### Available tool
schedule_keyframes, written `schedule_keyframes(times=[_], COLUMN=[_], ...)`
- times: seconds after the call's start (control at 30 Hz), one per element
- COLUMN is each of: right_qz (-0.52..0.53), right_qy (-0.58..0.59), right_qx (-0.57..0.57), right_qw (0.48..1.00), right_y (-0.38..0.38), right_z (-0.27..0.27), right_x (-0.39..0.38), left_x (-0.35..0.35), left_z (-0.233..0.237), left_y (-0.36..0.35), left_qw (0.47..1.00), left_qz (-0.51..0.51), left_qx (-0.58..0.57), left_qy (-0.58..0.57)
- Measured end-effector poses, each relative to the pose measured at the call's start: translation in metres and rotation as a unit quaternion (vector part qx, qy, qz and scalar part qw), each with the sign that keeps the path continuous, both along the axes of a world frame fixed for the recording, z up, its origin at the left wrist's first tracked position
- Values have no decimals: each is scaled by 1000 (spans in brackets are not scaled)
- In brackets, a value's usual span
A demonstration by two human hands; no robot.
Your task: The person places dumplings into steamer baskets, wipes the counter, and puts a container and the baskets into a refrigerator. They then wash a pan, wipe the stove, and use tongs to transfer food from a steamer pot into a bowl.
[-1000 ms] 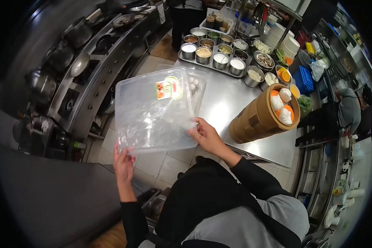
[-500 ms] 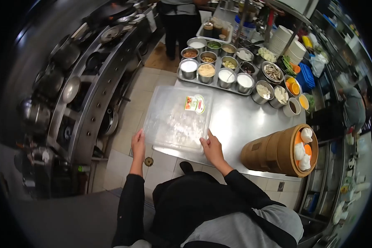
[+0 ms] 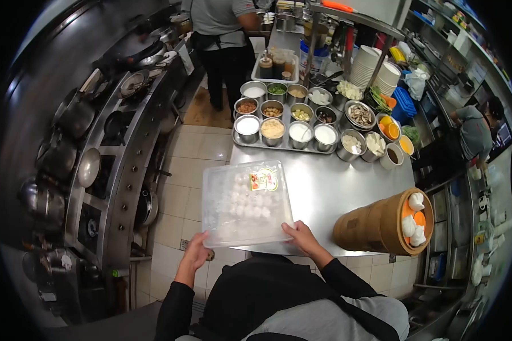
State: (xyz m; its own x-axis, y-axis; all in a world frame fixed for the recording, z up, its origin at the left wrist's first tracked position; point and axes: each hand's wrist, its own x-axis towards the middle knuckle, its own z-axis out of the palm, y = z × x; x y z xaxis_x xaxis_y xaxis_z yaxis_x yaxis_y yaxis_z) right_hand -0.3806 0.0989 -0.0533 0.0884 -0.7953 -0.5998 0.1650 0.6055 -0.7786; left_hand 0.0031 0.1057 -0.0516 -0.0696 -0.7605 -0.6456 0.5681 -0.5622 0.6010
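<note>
My left hand [image 3: 194,252] grips the near left corner of a clear plastic food box [image 3: 224,219], with its fingers wrapped beneath the edge. At the near right corner, my right hand [image 3: 302,237] holds the same box with the thumb on top. Small whitish round pieces [image 3: 253,207] show through the lid, grouped toward the middle. A red, green and white label [image 3: 263,179] is stuck near the far right corner. The box is level in front of my body, overlapping the left edge of the steel table [image 3: 313,187] in this view.
A bamboo steamer [image 3: 361,230] topped with white buns and orange pieces stands at the table's near right. A tray [image 3: 324,150] of ingredient-filled metal pots lies farther back. Stoves with pans [image 3: 89,167] line the left. One person [image 3: 224,54] stands ahead, another [image 3: 475,133] at right.
Both hands have brought the box nearer my body, and the round pieces inside now show clearly. My view has tilted up a little, revealing more of the person ahead.
</note>
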Motion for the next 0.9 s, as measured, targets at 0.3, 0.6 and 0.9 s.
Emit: schedule_keyframes(times=[0.3, 0.6, 0.9], right_qz=[133, 370, 449], right_qy=[-175, -148, -74], right_qx=[70, -78, -78], right_qw=[973, 914, 887], right_y=[-22, -74, -41], right_z=[35, 87, 192], right_x=[43, 203, 403], left_x=[52, 234, 436], left_z=[46, 130, 135], left_y=[43, -2, 80], left_qw=[987, 947, 879], left_qz=[-91, 172, 338], left_qx=[-131, -180, -81], left_qy=[32, -201, -326])
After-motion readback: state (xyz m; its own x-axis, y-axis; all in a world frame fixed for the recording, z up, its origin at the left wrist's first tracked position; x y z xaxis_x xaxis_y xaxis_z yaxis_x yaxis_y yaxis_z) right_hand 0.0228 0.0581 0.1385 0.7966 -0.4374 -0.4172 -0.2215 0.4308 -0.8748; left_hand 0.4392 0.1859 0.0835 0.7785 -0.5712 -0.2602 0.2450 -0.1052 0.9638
